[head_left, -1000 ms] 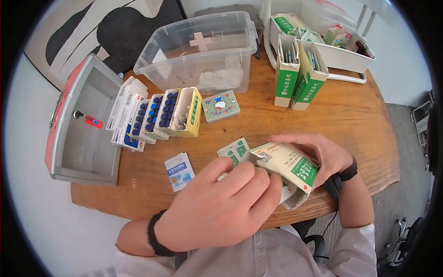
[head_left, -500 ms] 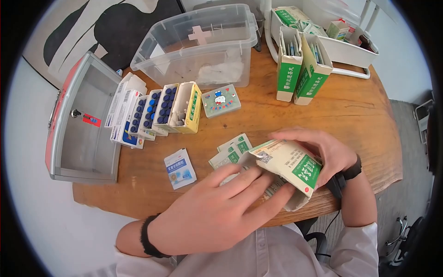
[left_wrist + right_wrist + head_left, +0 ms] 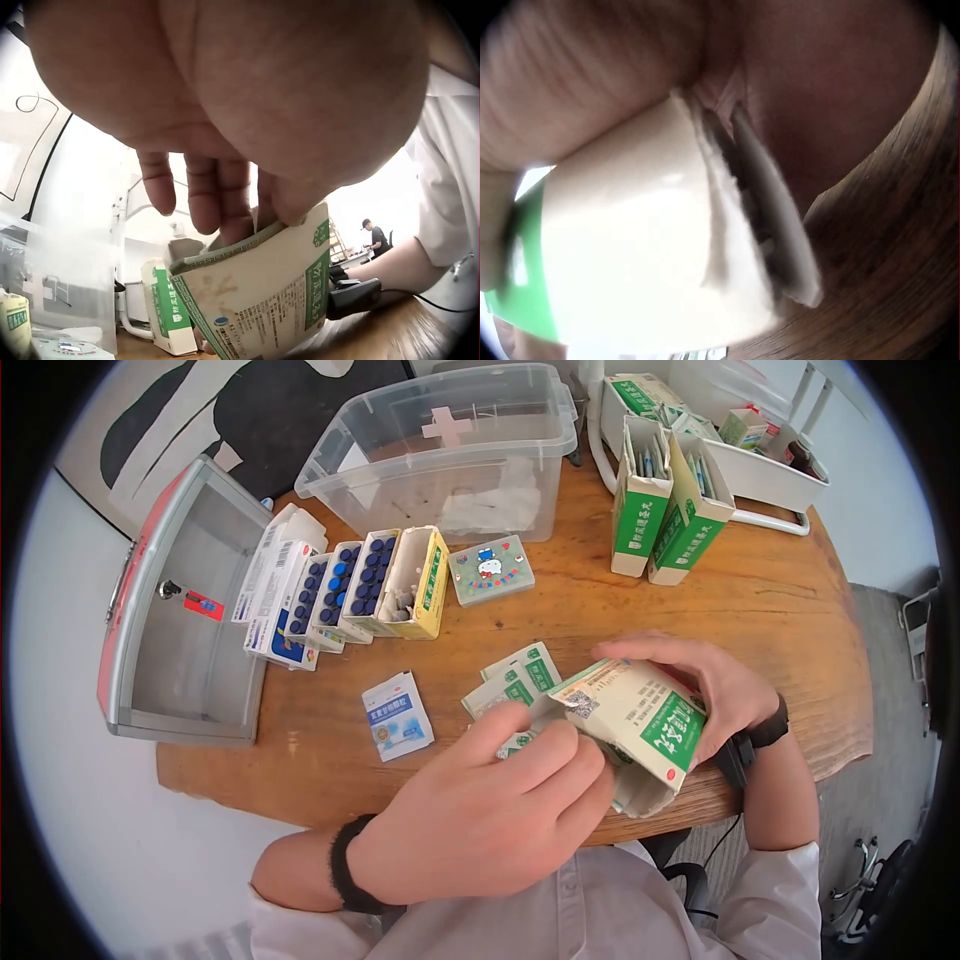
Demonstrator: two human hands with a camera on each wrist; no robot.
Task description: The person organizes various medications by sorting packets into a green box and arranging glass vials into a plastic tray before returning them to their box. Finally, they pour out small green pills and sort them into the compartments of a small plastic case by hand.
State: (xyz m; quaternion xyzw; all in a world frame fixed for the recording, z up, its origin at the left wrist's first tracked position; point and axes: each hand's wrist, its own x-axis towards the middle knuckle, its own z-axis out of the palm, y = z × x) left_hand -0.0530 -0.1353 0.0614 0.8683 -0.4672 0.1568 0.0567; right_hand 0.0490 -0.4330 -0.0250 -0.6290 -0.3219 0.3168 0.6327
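In the head view my right hand (image 3: 728, 695) grips a cream and green medicine carton (image 3: 640, 705) tilted over the table's front edge, its torn open end facing left. My left hand (image 3: 480, 815) is at that opening with bent fingers. From the left wrist, several fingers (image 3: 201, 202) dip into the mouth of the carton (image 3: 251, 296); their tips are hidden, so I cannot tell whether they pinch something. The right wrist view shows the carton (image 3: 630, 240) against the palm. Green and white sachets (image 3: 520, 678) lie just beyond my left hand, a blue and white sachet (image 3: 398, 715) to its left.
Boxes of blue-capped vials (image 3: 338, 585) stand at left beside a silver and red case (image 3: 185, 660). Behind are a Hello Kitty box (image 3: 492, 570) and a clear plastic bin (image 3: 440, 470). Two green cartons (image 3: 690, 510) stand back right, before a white tray (image 3: 770, 475) of medicines.
The left hand's fingers were stretched into the carton half a second ago and are now more bent at its opening. The right hand keeps its hold; the whole head view has shifted slightly.
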